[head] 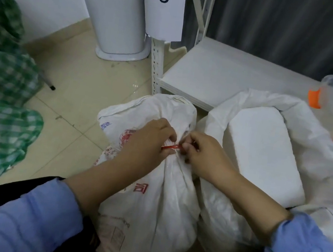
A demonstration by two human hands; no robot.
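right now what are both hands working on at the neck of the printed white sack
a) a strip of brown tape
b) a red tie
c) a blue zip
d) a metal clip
b: the left hand and the right hand each pinch an end of a thin red tie stretched across the gathered neck of the printed white sack.

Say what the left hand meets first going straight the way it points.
Likely the right hand, close across the thin red tie that binds the white printed sack; depth unclear.
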